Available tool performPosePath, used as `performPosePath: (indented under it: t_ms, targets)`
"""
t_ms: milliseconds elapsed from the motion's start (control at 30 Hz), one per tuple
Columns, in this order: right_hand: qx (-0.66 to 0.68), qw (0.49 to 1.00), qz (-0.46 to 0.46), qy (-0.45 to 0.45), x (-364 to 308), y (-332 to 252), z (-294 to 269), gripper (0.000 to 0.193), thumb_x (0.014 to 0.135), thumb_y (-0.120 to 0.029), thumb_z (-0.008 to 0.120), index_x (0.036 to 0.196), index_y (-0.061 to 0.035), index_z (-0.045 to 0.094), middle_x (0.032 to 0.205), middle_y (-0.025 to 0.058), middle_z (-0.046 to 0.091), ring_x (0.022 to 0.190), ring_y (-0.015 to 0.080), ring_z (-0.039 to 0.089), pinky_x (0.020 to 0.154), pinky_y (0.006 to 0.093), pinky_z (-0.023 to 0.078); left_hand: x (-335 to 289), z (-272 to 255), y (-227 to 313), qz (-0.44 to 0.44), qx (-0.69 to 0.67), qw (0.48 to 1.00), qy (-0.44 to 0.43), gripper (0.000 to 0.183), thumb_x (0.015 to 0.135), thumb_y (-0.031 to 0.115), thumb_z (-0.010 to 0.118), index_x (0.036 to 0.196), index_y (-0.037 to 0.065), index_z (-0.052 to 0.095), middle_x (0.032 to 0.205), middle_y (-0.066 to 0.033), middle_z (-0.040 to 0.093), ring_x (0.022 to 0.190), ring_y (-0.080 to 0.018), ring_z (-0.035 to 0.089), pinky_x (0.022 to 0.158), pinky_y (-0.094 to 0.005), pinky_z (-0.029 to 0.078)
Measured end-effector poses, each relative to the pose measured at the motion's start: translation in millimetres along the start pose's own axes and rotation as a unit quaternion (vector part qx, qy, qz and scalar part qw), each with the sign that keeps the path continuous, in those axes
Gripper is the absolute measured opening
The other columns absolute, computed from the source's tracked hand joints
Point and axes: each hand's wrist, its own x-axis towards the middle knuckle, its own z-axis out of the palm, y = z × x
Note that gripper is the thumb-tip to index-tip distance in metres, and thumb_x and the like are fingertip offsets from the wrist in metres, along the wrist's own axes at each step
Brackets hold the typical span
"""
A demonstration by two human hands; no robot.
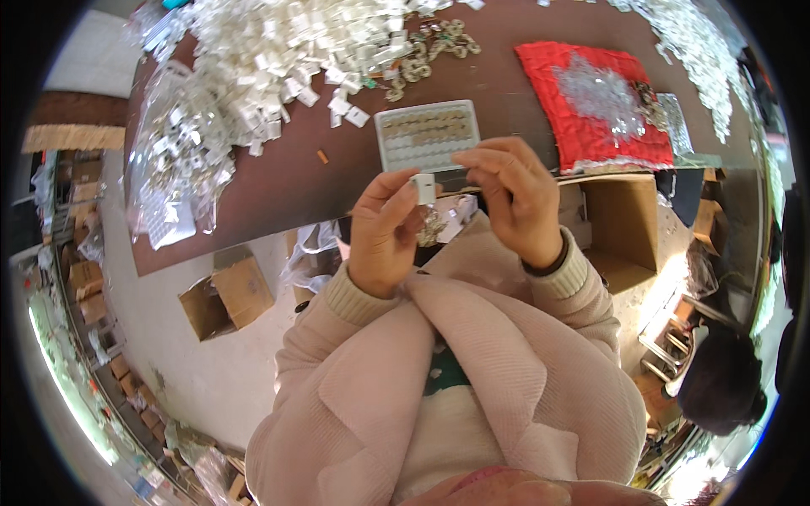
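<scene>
My left hand (384, 229) pinches a small white card (425, 189) between thumb and fingers, near the table's front edge. Just below the card hangs a small gold-coloured cluster (432, 226), perhaps a chain; I cannot tell whether it is joined to the card. To the right, my right hand (516, 196) is closed in a pinch by the tray's near right corner, and whatever its fingertips hold is too small to name. The shallow white tray (380, 139) lies flat beyond both hands, with rows of small gold-coloured and clear pieces in it.
A large heap of white cards (270, 51) covers the far left of the brown table (337, 181). Beside it are a clear plastic bag of cards (181, 160) and a tangled chain (418, 63). A red cloth (548, 101) bears clear small pieces. Cardboard boxes (240, 291) stand below.
</scene>
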Motion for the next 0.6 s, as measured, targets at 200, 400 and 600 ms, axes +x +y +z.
performPosePath:
  t_ms: [200, 400, 600]
  targets:
    - [-0.038, 0.993, -0.11, 0.005, 6.5, -17.8, 30.9, 0.03, 0.084, 0.01, 0.065, 0.113, 0.0009, 0.061, 0.097, 0.0155, 0.067, 0.083, 0.0319, 0.068, 0.071, 0.0353, 0.055, -4.8, 0.7, 6.1, 0.03, 0.004, 1.0, 0.001, 0.021, 0.094, 0.009, 0.07, 0.114, 0.003, 0.067, 0.089, 0.002, 0.065, 0.062, -0.0008, 0.046, 0.053, -0.0161, 0.035]
    - [-0.054, 0.987, -0.146, -0.046, 8.3, -18.1, 26.1, 0.036, 0.082, 0.011, 0.066, 0.115, 0.0011, 0.057, 0.094, 0.0155, 0.066, 0.078, 0.0329, 0.066, 0.068, 0.0361, 0.055, -5.7, -1.6, 10.7, 0.049, 0.013, 0.998, -0.028, 0.018, 0.094, 0.006, 0.07, 0.111, 0.001, 0.067, 0.084, 0.0007, 0.064, 0.059, -0.0014, 0.045, 0.051, -0.0168, 0.033]
    - [-0.109, 0.974, -0.186, -0.063, 9.6, -20.4, 32.8, 0.041, 0.074, 0.006, 0.068, 0.113, 0.0002, 0.058, 0.096, 0.0139, 0.065, 0.082, 0.0331, 0.065, 0.069, 0.0393, 0.055, -8.8, -2.8, 11.3, 0.109, 0.088, 0.99, -0.012, 0.017, 0.09, 0.001, 0.072, 0.107, -0.001, 0.069, 0.08, 0.0013, 0.065, 0.062, -0.002, 0.048, 0.054, -0.0168, 0.037]
